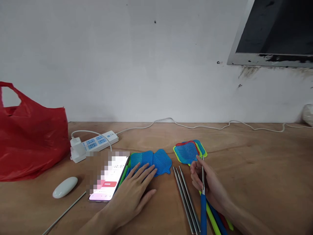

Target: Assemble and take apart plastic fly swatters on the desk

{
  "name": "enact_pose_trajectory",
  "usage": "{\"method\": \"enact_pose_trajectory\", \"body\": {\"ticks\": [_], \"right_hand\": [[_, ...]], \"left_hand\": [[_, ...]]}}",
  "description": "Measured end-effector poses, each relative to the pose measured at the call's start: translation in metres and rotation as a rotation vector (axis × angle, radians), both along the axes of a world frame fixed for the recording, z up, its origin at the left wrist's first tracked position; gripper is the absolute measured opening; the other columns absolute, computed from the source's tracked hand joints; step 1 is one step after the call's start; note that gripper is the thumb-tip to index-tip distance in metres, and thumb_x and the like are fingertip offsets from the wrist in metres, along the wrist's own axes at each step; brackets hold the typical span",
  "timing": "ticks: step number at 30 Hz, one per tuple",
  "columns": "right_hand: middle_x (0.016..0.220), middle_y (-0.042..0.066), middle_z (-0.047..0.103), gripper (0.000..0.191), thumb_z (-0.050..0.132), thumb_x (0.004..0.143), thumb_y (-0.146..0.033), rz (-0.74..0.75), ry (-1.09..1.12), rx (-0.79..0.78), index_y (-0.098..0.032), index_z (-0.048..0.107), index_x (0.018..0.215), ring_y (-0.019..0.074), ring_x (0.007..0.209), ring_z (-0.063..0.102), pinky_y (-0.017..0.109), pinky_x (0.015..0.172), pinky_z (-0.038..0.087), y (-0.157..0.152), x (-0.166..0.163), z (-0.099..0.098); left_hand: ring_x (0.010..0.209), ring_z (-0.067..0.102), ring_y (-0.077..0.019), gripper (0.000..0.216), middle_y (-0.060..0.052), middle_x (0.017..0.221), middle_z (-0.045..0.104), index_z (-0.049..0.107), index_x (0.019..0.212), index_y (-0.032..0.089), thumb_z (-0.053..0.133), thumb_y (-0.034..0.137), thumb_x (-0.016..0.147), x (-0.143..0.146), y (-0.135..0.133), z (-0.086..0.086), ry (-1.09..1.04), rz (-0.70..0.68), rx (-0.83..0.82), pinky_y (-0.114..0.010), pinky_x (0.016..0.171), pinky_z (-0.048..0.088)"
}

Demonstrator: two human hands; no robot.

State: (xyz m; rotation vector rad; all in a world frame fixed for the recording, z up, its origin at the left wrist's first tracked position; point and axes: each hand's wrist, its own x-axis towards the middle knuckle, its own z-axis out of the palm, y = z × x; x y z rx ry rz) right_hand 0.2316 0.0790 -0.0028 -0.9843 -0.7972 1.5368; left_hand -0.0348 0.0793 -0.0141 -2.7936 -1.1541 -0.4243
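Observation:
My left hand lies flat with fingers spread on a pile of blue mesh swatter heads beside a lit phone. My right hand is closed round a thin metal rod with a blue grip, its tip at a stack of blue, red and yellow-green swatter heads. Several bare metal rods lie between my hands. Coloured handles lie under my right wrist.
A red plastic bag stands at the left. A white power strip with its cable runs along the back of the wooden table. A white oval object and a lone rod lie at the front left.

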Motion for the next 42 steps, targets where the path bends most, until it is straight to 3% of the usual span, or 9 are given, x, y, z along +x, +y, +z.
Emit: {"method": "enact_pose_trajectory", "body": {"ticks": [6, 14, 19, 24, 32, 36, 42], "right_hand": [[0.037, -0.007, 0.038, 0.053, 0.063, 0.08, -0.067, -0.006, -0.006, -0.011, -0.017, 0.06, 0.062, 0.005, 0.035, 0.025, 0.021, 0.039, 0.017, -0.001, -0.003, 0.004], [0.037, -0.007, 0.038, 0.052, 0.064, 0.08, -0.067, 0.024, 0.006, -0.025, -0.018, 0.059, 0.064, 0.0045, 0.034, 0.024, 0.021, 0.038, 0.014, -0.001, 0.0, 0.002], [0.037, -0.008, 0.036, 0.051, 0.064, 0.08, -0.067, 0.034, 0.016, -0.026, -0.018, 0.058, 0.064, 0.0041, 0.034, 0.021, 0.02, 0.037, 0.014, 0.001, 0.001, 0.001], [0.039, -0.009, 0.036, 0.042, 0.068, 0.081, -0.054, 0.061, 0.086, -0.063, -0.017, 0.059, 0.064, 0.004, 0.035, 0.018, 0.02, 0.036, 0.014, 0.004, 0.003, -0.002], [0.062, -0.002, 0.059, 0.042, 0.077, 0.073, -0.056, -0.028, 0.064, 0.009, -0.018, 0.06, 0.067, 0.0062, 0.044, 0.042, 0.019, 0.041, 0.032, 0.004, 0.005, 0.006], [0.07, 0.001, 0.064, 0.044, 0.079, 0.072, -0.058, 0.005, 0.015, 0.066, -0.018, 0.062, 0.066, 0.0087, 0.051, 0.051, 0.02, 0.046, 0.041, 0.002, 0.001, 0.008], [0.08, 0.004, 0.07, 0.034, 0.082, 0.073, -0.048, 0.138, -0.024, 0.127, -0.017, 0.069, 0.073, 0.0133, 0.064, 0.063, 0.022, 0.055, 0.048, -0.004, -0.006, 0.01]], "left_hand": [[0.14, 0.043, -0.0297, 0.055, -0.007, 0.152, 0.047, 0.033, 0.153, 0.024, 0.043, 0.046, 0.103, 0.004, -0.001, 0.0, 0.056, -0.069, -0.012, -0.053, 0.114, 0.036], [0.131, 0.051, -0.0312, 0.053, -0.008, 0.14, 0.057, 0.035, 0.152, 0.029, 0.046, 0.042, 0.103, 0.002, -0.001, -0.004, -0.001, -0.014, -0.015, -0.056, 0.11, 0.04], [0.13, 0.051, -0.0321, 0.043, -0.009, 0.136, 0.059, 0.049, 0.144, 0.029, 0.045, 0.042, 0.103, 0.003, -0.003, 0.0, 0.027, -0.008, -0.021, -0.056, 0.11, 0.04], [0.132, 0.05, -0.0323, 0.043, -0.008, 0.14, 0.059, 0.053, 0.141, 0.022, 0.046, 0.041, 0.102, 0.004, -0.004, 0.001, 0.002, -0.02, -0.019, -0.057, 0.112, 0.037], [0.123, 0.056, -0.0301, 0.034, -0.009, 0.131, 0.064, 0.057, 0.132, 0.022, 0.047, 0.033, 0.101, 0.004, -0.007, 0.005, -0.119, -0.006, -0.065, -0.053, 0.109, 0.04], [0.105, 0.062, -0.0237, 0.032, -0.006, 0.114, 0.068, 0.057, 0.127, 0.025, 0.035, 0.025, 0.104, 0.007, -0.015, 0.014, -0.284, -0.046, -0.206, -0.039, 0.092, 0.051], [0.089, 0.064, -0.0232, 0.023, -0.005, 0.098, 0.07, 0.059, 0.111, 0.024, 0.046, 0.041, 0.102, 0.016, -0.023, 0.015, -0.361, -0.064, -0.284, -0.036, 0.081, 0.051]]}}
